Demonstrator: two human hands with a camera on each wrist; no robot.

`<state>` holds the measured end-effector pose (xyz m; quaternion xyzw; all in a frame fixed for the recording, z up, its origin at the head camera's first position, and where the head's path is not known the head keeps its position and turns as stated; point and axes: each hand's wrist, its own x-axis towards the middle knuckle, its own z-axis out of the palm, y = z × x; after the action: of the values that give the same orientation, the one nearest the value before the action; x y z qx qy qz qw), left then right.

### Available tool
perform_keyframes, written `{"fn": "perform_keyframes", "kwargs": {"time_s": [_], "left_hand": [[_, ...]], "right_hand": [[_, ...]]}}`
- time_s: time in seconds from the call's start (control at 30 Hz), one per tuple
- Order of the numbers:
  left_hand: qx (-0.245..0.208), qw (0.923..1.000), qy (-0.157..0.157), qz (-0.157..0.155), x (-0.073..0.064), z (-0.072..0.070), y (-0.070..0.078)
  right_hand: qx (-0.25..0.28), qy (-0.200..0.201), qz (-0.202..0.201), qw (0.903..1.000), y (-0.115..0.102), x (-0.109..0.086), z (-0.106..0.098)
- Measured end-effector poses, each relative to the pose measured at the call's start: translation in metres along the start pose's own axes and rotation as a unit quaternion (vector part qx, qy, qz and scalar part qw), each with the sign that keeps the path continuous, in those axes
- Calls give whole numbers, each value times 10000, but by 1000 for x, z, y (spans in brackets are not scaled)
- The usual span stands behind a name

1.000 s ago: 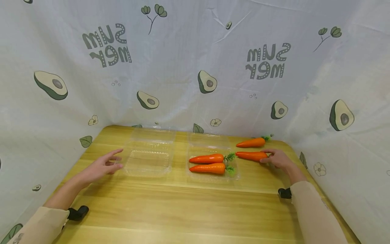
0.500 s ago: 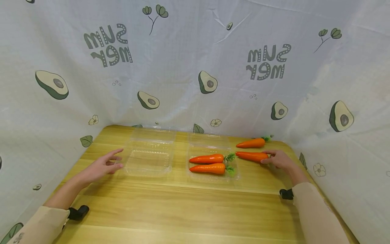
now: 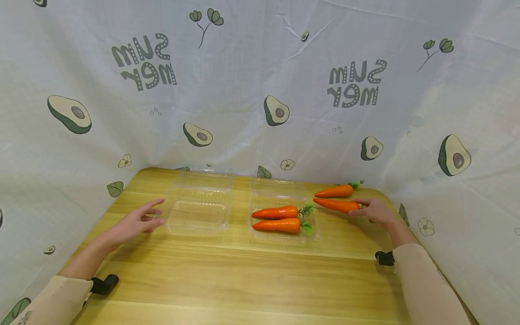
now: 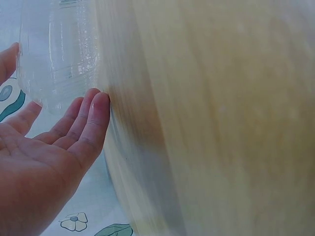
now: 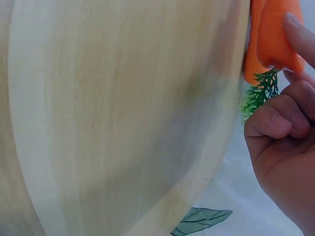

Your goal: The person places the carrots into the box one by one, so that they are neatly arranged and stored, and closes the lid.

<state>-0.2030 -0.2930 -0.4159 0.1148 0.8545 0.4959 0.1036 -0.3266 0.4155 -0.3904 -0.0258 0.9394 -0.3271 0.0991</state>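
Note:
Thumb and fingers of my right hand pinch an orange carrot at its thick end; the hand covers its green top in the head view. Just behind it, another carrot lies near the table's back edge. Two more carrots, a rear one and a front one, lie side by side in a clear plastic clamshell box with its lid folded back. At the left, my left hand holds nothing, fingers loosely extended beside the edge of a second clear clamshell box.
The wooden table meets a white curtain printed with avocados along its back and sides. A black wrist strap sits at the left cuff and another strap at the right one.
The carrot in my right hand has shifted slightly back, its tip swinging toward the carrot behind it. The right hand has moved slightly right; the left hand has stayed still.

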Motion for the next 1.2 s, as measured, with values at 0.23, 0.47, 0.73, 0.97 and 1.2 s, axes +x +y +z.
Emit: {"fn": "perform_keyframes", "kwargs": {"time_s": [0.23,0.47,0.73,0.97,1.2], "left_hand": [[-5,10000,-4,20,0,0,0],[-15,10000,-5,-9,0,0,-1],[21,10000,-15,-25,0,0,-2],[42,10000,3,-56,-1,-1,-1],[-18,10000,7,-39,0,1,-2]], "right_hand": [[20,-45,55,10000,-1,-1,-5],[36,95,-16,9999,-14,-7,-10],[-234,87,-321,9992,-28,-10,-12],[-350,20,-391,9986,-42,-10,-11],[-571,-13,-393,9976,-53,-11,-13]]}}
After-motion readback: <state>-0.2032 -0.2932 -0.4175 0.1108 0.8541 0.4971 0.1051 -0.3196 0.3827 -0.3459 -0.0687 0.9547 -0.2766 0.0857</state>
